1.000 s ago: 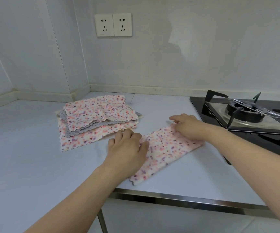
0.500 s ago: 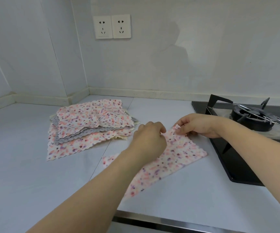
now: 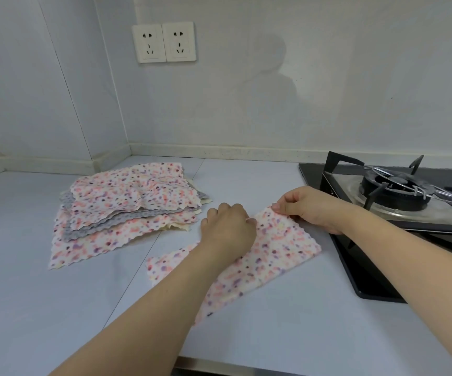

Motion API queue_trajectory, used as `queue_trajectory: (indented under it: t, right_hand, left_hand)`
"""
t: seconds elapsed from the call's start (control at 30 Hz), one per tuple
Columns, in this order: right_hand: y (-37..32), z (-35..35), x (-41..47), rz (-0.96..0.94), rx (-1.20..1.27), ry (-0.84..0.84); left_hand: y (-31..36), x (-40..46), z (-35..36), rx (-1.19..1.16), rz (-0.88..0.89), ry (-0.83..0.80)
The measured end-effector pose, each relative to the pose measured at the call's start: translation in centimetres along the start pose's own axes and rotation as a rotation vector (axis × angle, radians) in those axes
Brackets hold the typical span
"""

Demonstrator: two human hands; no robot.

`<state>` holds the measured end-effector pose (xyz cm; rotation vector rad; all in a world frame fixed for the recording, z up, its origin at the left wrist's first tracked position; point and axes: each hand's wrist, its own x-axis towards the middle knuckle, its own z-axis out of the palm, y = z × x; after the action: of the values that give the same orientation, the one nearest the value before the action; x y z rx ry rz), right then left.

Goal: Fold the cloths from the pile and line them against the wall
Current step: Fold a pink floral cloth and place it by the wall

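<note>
A pink speckled cloth (image 3: pixel 276 251) lies spread on the white counter (image 3: pixel 287 329) in front of me, one corner pointing away. My right hand (image 3: pixel 309 207) pinches that far corner. My left hand (image 3: pixel 227 226) sits just left of it, fingers curled on the cloth's upper left edge. My left forearm covers part of the cloth. To the left lies the pile of cloths (image 3: pixel 127 207), pink speckled ones with a grey one between them, loosely stacked near the corner of the wall (image 3: pixel 246 104).
A black gas hob (image 3: pixel 398 196) with a burner and pan support stands at the right, close to my right hand. Two wall sockets (image 3: pixel 165 42) sit above the counter. The counter's metal front edge (image 3: pixel 219 367) runs along the bottom.
The cloth lay as a narrow folded strip under both hands; now it is spread wider. Both hands have moved up to its far corner and taken hold of it.
</note>
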<state>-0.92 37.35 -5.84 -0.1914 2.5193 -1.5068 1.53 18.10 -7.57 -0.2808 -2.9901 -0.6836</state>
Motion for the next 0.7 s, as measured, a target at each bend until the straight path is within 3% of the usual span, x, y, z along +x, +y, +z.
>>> queue_trajectory:
  t: [0.1,0.37,0.6,0.7]
  right_hand:
    - [0.5,0.3,0.1,-0.029,0.007,0.063]
    - [1.1,1.2,0.3,-0.062,-0.046,0.179]
    - [1.3,1.0,-0.3,-0.112,0.069,0.207]
    - [1.1,1.4,-0.3,-0.086,0.005,0.226]
  left_hand:
    - [0.0,0.0,-0.1,-0.025,-0.007,-0.006]
    - [-0.1,-0.7,1.1,0.119,0.075,0.232]
    - [-0.2,-1.5,0.2,-0.318,0.085,0.254]
    - [-0.2,-1.6,0.2,-0.369,0.052,0.259]
